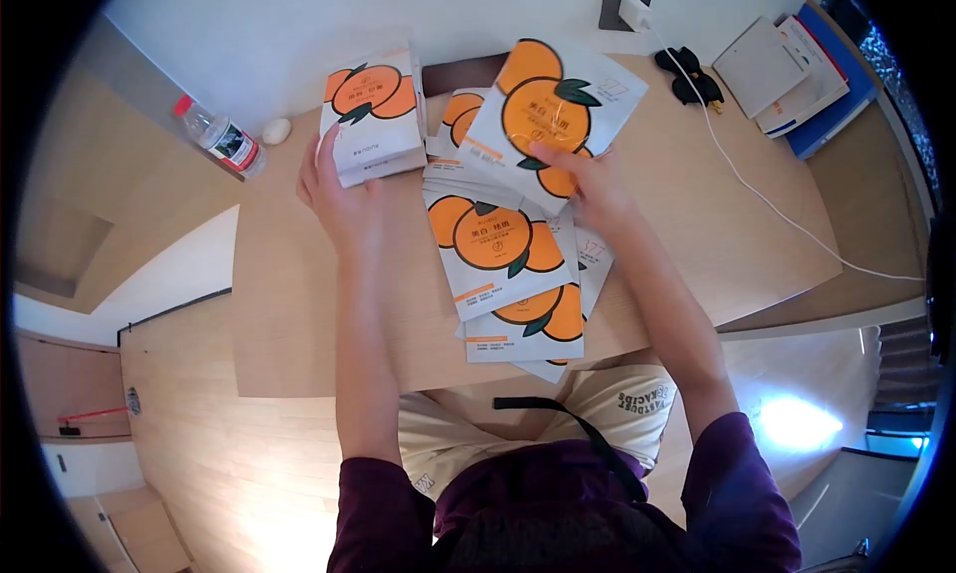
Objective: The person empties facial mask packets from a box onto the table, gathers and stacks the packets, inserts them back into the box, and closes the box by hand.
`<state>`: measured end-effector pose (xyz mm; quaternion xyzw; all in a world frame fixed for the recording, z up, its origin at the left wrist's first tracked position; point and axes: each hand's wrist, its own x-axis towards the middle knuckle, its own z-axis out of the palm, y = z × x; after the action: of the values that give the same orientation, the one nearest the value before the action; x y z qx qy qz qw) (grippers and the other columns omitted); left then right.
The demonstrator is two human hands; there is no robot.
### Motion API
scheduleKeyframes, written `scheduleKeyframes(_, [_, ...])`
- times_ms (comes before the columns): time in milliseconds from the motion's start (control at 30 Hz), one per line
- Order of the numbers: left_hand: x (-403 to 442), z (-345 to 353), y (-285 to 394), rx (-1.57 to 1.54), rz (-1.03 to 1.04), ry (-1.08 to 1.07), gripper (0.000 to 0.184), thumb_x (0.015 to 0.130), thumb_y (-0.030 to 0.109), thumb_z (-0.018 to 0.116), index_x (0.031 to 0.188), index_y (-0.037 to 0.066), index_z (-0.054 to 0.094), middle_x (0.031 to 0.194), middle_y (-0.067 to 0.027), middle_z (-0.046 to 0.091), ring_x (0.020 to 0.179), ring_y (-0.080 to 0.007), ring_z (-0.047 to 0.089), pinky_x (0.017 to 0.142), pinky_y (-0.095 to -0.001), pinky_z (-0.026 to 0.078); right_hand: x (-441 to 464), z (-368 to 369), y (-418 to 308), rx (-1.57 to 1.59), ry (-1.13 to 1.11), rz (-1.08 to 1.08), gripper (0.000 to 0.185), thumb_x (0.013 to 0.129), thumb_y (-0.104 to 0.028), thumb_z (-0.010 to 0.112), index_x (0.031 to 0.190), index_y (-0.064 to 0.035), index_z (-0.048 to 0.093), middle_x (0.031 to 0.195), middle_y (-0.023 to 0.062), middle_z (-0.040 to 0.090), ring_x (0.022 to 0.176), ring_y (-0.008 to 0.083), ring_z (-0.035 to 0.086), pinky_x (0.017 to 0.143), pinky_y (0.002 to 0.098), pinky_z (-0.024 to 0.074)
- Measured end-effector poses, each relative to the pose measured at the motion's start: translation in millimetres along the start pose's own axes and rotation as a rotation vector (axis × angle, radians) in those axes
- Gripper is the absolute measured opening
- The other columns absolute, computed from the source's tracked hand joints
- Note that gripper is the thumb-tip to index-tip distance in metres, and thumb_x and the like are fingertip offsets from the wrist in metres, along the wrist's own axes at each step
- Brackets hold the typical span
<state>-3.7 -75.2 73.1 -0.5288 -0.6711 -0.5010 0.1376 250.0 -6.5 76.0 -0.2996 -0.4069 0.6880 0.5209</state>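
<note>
A white box [374, 100] printed with oranges stands toward the back left of the desk. Around its near left corner, my left hand [341, 187] is closed, fingers along the side and thumb at the front. Between the thumb and fingers of my right hand [590, 183] is a flat white packet [548, 115] with the same orange print, held tilted above the pile. Beneath it lies an overlapping heap of matching packets [495, 236], spread toward the desk's front edge. Some of them are partly hidden by the raised packet.
A water bottle [221, 138] with a red cap and a small white round object [277, 131] are at the left. Sunglasses [687, 75], books [797, 75] and a white charging cable [742, 175] from a wall plug [634, 14] occupy the right. The desk [289, 314] ends before my lap.
</note>
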Motion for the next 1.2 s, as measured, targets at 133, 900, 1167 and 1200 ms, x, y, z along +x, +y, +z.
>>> scheduleKeyframes(133, [-4.3,8.5,-36.0,0.147,0.100,-0.074,0.054,0.071,-0.007,0.059,0.120,0.014,0.056,0.130,-0.0105,0.047,0.122,-0.0315,0.037,0.101,-0.0419,0.035,2.3,-2.5,-4.7,0.115,0.066,0.064,0.043,0.074,0.006,0.072,0.113,-0.0005,0.055,0.108,0.0128,0.065,0.095,0.0231,0.066,0.079,0.0357,0.0573])
scheduleKeyframes(900, [-10.9,15.1,1.4,-0.026,0.147,-0.116,0.025,0.071,0.003,0.069,0.092,0.014,0.063,0.106,-0.0024,0.059,0.106,-0.0251,0.046,0.092,-0.0376,0.039,2.5,-3.1,2.0,0.166,0.109,0.256,0.038,0.078,-0.009,0.074,0.111,-0.0030,0.057,0.105,0.0095,0.067,0.088,0.0158,0.067,0.074,0.0270,0.0554])
scheduleKeyframes(1167, [-11.5,17.9,12.0,-0.470,-0.031,-0.081,0.025,0.070,-0.009,0.059,0.088,0.008,0.060,0.104,-0.0078,0.059,0.100,-0.0233,0.058,0.070,-0.0269,0.055,3.7,-4.6,4.5,0.149,0.118,0.200,0.038,0.077,-0.010,0.075,0.111,-0.0029,0.057,0.105,0.0094,0.067,0.088,0.0158,0.067,0.074,0.0271,0.0554])
scheduleKeyframes(1200, [-11.9,18.0,9.7,-0.442,-0.003,-0.104,0.023,0.071,-0.009,0.059,0.086,0.007,0.060,0.105,-0.0077,0.059,0.099,-0.0238,0.059,0.072,-0.0277,0.055,3.9,-4.8,4.6,0.148,0.128,0.210,0.039,0.077,-0.009,0.075,0.111,-0.0028,0.057,0.105,0.0096,0.067,0.088,0.0160,0.068,0.074,0.0274,0.0556])
